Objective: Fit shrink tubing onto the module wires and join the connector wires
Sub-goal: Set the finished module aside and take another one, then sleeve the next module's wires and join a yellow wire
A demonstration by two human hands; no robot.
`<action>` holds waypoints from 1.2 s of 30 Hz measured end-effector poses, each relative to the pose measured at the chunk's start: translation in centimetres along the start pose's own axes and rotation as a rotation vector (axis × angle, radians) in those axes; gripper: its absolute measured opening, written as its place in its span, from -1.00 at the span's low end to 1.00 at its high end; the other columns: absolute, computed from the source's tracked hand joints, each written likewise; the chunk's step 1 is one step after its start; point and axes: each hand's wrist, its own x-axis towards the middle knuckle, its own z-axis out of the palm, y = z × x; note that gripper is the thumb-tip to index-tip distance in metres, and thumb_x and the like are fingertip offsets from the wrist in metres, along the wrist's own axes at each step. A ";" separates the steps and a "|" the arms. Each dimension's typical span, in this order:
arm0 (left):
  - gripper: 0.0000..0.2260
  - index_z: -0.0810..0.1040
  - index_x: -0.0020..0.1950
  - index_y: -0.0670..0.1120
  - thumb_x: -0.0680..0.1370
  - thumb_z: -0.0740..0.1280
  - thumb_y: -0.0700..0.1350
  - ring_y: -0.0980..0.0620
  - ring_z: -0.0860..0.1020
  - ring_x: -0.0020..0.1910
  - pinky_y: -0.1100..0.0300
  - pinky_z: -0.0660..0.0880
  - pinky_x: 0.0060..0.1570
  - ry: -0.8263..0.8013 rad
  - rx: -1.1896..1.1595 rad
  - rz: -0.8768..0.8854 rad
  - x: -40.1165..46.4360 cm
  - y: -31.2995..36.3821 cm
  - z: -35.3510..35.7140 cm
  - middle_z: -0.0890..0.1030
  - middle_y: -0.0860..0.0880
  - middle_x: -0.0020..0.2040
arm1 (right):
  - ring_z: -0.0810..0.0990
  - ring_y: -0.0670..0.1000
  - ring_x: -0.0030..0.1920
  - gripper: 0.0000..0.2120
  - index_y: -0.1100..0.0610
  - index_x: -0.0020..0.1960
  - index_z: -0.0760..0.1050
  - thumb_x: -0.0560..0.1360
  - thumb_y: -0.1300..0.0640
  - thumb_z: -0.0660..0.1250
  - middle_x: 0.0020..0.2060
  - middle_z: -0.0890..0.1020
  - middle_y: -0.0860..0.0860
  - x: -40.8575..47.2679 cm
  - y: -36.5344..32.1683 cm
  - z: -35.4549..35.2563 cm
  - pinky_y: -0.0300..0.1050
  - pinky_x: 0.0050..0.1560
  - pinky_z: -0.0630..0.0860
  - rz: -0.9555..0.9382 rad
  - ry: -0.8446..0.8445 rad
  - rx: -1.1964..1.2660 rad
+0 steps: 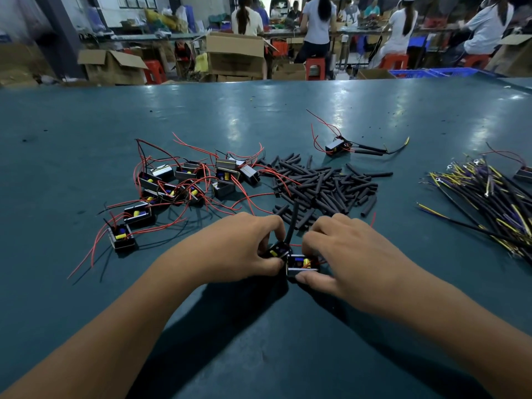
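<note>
Two small black modules sit between my hands near the table's front. My left hand [247, 246] pinches one module [278, 250], from which a black shrink tube [292, 223] sticks upward. My right hand [342, 251] grips the other module [300, 264], thumb under its near side and fingers curled over the far side. A pile of loose black shrink tubes [322, 185] lies just beyond my hands. Several modules with red wires [184, 182] are scattered to the left. A bundle of black, yellow and purple connector wires [489, 197] lies at the right.
One module with tubing and connector wires fitted [338, 146] lies apart at the far middle. Another module [524, 174] sits at the right edge. The green table [259, 326] stretches forward. Behind it are cardboard boxes, red stools and seated people.
</note>
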 end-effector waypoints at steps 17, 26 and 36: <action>-0.69 0.47 0.06 0.00 0.48 0.49 0.10 0.16 0.61 -0.38 0.32 0.45 -0.36 -0.063 -0.343 -0.123 0.1 1.0 0.2 0.68 0.06 -0.31 | 0.25 0.01 -0.41 -0.54 0.02 -0.17 0.18 0.54 -0.37 0.11 -0.39 0.24 -0.09 0.5 -1.2 0.5 -0.11 -0.45 0.06 0.269 0.096 -0.196; -0.71 0.51 0.01 -0.06 0.46 0.52 0.04 -0.06 0.66 -0.33 0.10 0.59 -0.28 -0.081 -0.487 -0.175 0.2 0.5 0.2 0.69 -0.06 -0.30 | 0.57 -0.18 -0.19 -0.73 -0.09 0.05 0.49 0.45 -0.19 0.43 -0.24 0.65 -0.16 -0.2 1.4 -1.2 -0.12 -0.14 0.56 0.152 -0.106 0.278; -0.72 0.52 -0.03 -0.05 0.45 0.53 0.05 -0.04 0.67 -0.32 -0.06 0.60 -0.21 -0.058 -0.466 -0.152 0.0 0.4 -0.1 0.67 -0.08 -0.28 | 0.31 -0.03 0.00 -0.56 -0.11 -0.02 0.43 0.43 -0.45 0.13 -0.10 0.39 -0.14 -0.1 0.2 -0.4 -0.05 0.08 0.24 0.030 0.039 -0.104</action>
